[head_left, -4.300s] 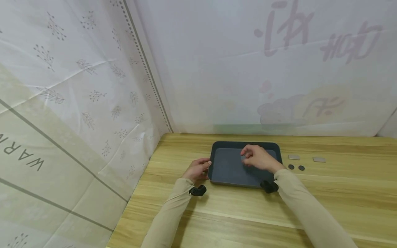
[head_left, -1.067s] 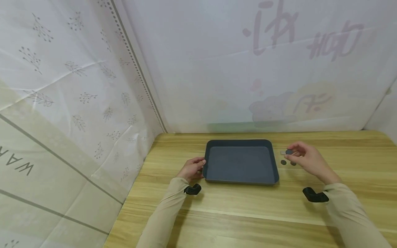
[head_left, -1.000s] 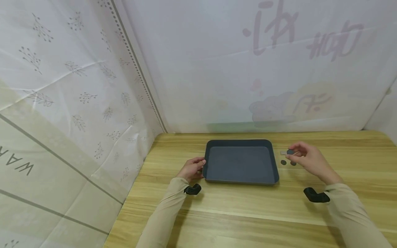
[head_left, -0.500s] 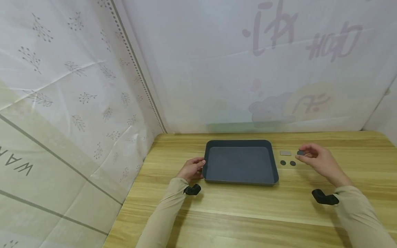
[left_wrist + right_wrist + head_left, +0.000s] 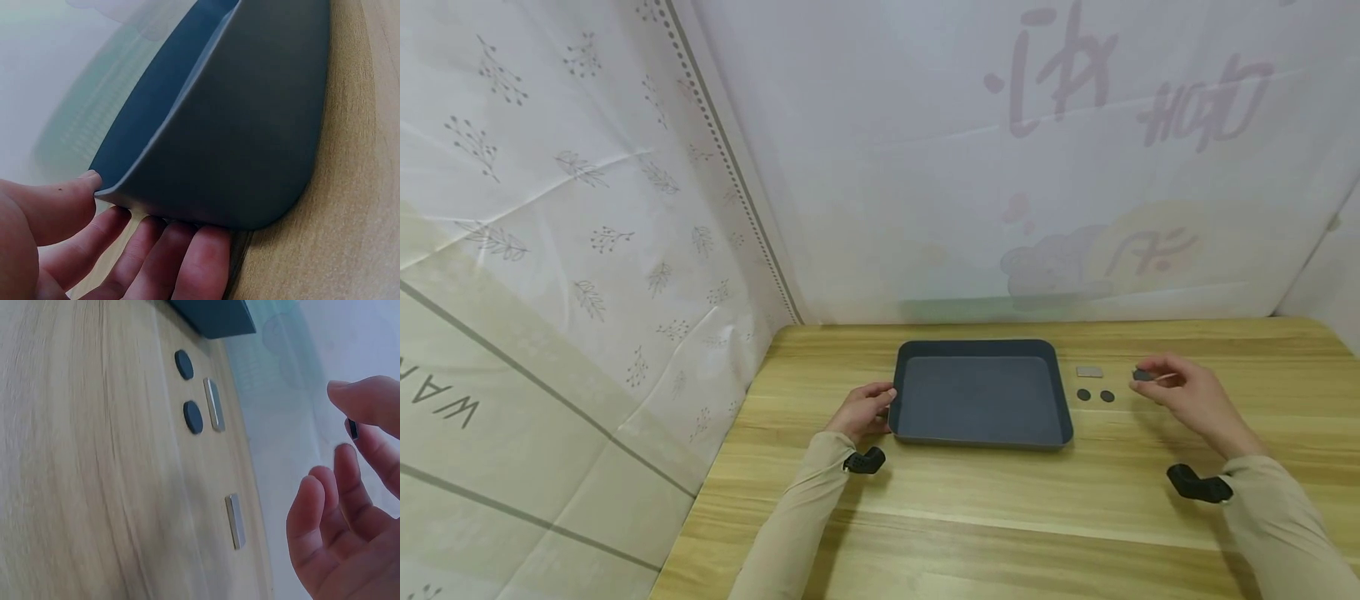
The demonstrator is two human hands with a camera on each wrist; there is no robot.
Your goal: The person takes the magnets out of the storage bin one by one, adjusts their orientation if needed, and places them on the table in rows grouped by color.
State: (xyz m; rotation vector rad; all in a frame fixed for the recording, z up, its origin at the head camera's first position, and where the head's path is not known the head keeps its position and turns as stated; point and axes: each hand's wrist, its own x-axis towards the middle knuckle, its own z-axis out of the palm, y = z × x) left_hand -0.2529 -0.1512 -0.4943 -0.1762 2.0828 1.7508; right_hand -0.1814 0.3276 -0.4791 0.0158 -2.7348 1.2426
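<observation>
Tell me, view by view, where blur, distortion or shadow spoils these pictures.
Head view: wide-angle lens bows the curtain seam; soft, even light, faint shadow under the tray.
Left wrist view: tray wall sharp, backdrop blurred.
Right wrist view: right hand soft, near tabletop smeared, the discs crisp.

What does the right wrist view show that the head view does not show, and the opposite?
Only the right wrist view shows a second bar lying on the table below the right hand; in the head view that hand hides it. Only the head view shows the whole tray, the left hand at its left edge, and the printed sheets behind. Both show the two discs, the bar beside them, and a dark disc pinched in the right hand.
</observation>
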